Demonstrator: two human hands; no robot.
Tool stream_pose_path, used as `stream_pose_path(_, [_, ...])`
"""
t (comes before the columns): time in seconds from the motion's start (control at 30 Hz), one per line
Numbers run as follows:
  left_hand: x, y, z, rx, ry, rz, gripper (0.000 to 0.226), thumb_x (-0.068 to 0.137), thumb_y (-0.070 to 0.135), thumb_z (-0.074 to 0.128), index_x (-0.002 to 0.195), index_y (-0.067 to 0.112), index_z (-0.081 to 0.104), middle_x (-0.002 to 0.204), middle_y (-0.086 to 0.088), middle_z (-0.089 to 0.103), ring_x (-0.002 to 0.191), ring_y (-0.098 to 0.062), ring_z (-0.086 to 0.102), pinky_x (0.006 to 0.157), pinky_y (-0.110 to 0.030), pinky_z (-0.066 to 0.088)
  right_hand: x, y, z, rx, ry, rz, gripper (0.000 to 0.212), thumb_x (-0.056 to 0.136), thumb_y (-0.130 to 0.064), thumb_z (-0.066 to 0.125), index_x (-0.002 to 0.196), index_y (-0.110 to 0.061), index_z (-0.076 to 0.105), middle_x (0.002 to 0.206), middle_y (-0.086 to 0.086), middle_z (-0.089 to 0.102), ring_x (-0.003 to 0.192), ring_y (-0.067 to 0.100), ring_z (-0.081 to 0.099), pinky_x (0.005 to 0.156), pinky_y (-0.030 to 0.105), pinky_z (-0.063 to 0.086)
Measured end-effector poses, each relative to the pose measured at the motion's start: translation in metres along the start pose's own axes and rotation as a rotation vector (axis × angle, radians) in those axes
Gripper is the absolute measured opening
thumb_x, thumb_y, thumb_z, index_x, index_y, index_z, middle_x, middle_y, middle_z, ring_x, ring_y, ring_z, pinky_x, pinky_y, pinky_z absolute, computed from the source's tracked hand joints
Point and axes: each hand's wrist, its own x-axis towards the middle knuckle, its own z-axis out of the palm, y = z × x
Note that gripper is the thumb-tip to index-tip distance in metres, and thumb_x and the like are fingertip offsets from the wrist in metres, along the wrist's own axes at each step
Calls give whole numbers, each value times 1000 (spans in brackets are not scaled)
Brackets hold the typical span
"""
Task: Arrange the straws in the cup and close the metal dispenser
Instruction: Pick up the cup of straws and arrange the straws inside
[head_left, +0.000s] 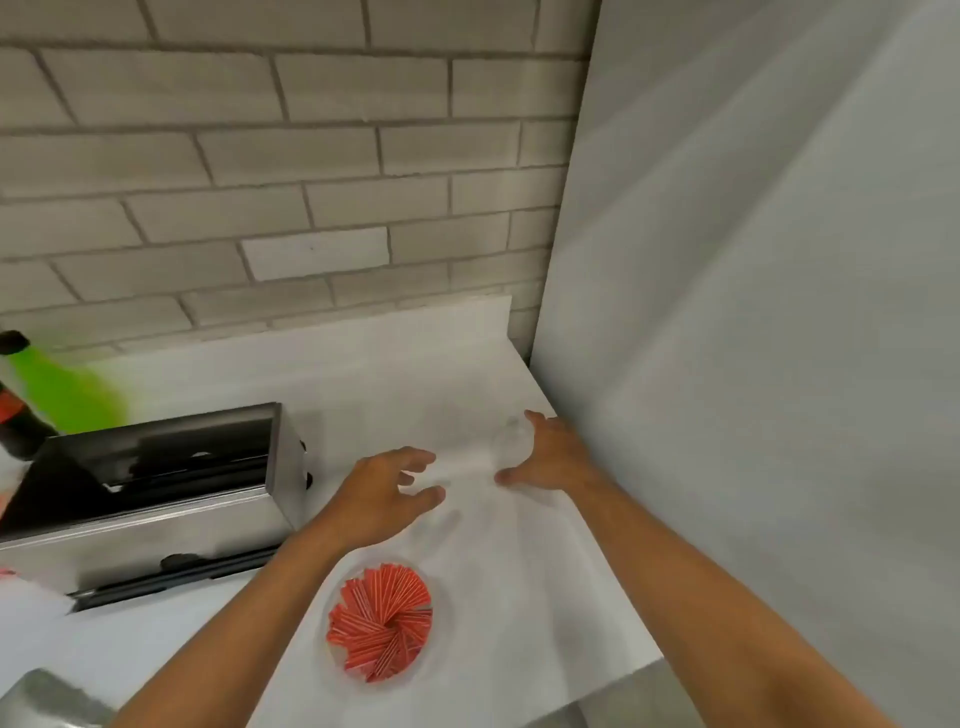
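Head view — straws (382, 623) fanned in a clear cup (335, 605) at 6 o'clock on the white counter (498, 571).
Beyond, left hand (382, 486) spread wide and empty; right hand (553, 457) curled around a blurred clear object — grip unclear. Metal dispenser (156, 499) stood open at 9 o'clock.

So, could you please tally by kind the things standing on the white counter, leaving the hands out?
Cup of red straws: 1
Clear cup, by the right hand: 1
Metal dispenser, open: 1
Bottles, blurred at the left edge: 2
Total: 5
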Motion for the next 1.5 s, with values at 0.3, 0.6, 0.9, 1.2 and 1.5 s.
stream_pose_path(0.3, [25,1,19,14,-43,-82,59,91,47,77,144,29,59,140,7,64,118,-11,64,95,-28,55,37,11,1,-102,-63,-60,124,62,-55,93,163,-31,25,155,12,39,148,35,33,111,41,42])
stream_pose_path(0.6, [12,3,3,-1,32,-95,64,89,50,78,146,31,56,141,9,63,114,-8,62,82,-15,49,23,-31,-16,4,-135,-246,132,47,-65,93,161,-43,30,153,0,43,144,23,41,104,35,46])
stream_pose_path(0.9, [-72,-10,-40,-212,147,-115,56,87,55,79,139,39,63,127,20,67,110,3,66,87,-19,54,-63,-88,-28,124,-281,-463,125,44,-63,98,154,-48,40,156,-8,47,144,12,47,101,26,44])
stream_pose_path(1.2, [-173,-47,-44,-519,-4,-184,65,93,44,78,149,49,46,141,24,59,128,6,56,98,-23,50,-152,-110,2,27,-310,-546,120,50,-57,101,153,-50,41,148,-12,47,136,11,48,99,26,46])
stream_pose_path(1.5, [-192,-61,33,-465,13,-213,135,56,35,105,164,35,23,157,9,46,144,-18,45,116,-40,44,-188,-111,29,-136,-222,-526,122,52,-53,99,157,-43,36,144,-5,46,134,20,47,101,33,50])
